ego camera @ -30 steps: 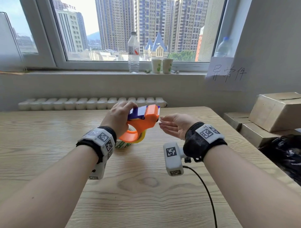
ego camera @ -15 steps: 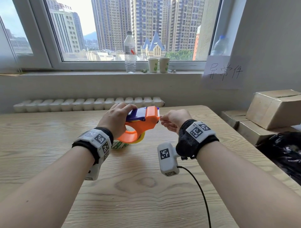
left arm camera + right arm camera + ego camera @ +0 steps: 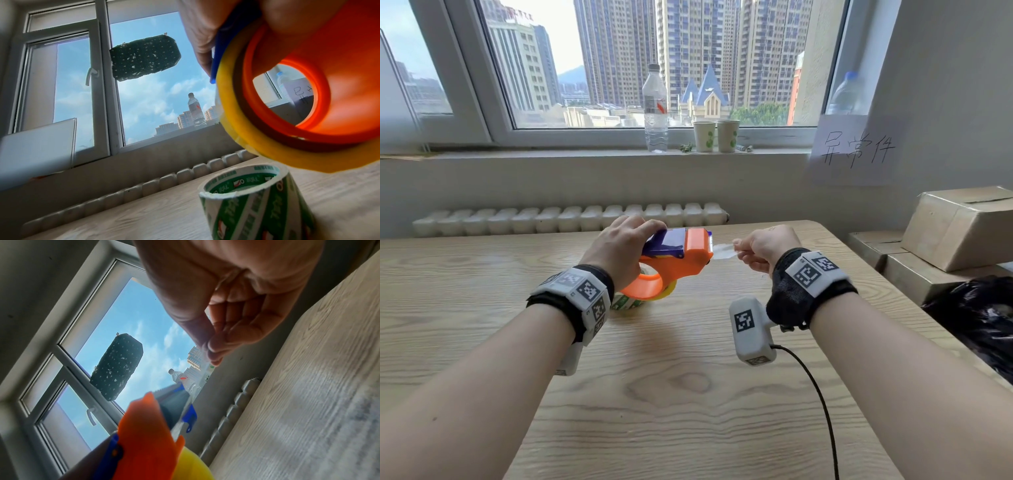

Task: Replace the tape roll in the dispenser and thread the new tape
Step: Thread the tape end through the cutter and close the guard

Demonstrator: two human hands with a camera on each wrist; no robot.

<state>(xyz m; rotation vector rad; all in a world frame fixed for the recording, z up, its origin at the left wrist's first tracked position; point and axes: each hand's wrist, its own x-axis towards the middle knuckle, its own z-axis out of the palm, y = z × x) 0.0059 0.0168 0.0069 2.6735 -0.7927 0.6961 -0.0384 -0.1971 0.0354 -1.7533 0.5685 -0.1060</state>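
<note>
My left hand [image 3: 625, 251] grips an orange and blue tape dispenser [image 3: 681, 258] above the wooden table [image 3: 671, 394]. A yellow tape roll [image 3: 232, 100] sits on the dispenser's orange hub [image 3: 287, 100]. My right hand [image 3: 760, 248] pinches the clear tape end [image 3: 722, 251], which stretches out from the dispenser's mouth. In the right wrist view the thumb and forefinger [image 3: 207, 347] pinch the thin strip above the dispenser [image 3: 148, 443]. A green and white empty core [image 3: 257, 199] stands on the table under the dispenser, partly hidden behind my left wrist [image 3: 582, 294] in the head view.
A water bottle [image 3: 655, 109] and two paper cups [image 3: 715, 136] stand on the window sill. A radiator [image 3: 568, 219] runs along the table's far edge. Cardboard boxes [image 3: 959, 226] and a black bag [image 3: 976, 315] lie to the right. A black cable [image 3: 822, 411] hangs from my right wrist.
My right hand closed on the tape end at the dispenser's mouth and pulled it out to the right. The left hand kept its grip on the dispenser.
</note>
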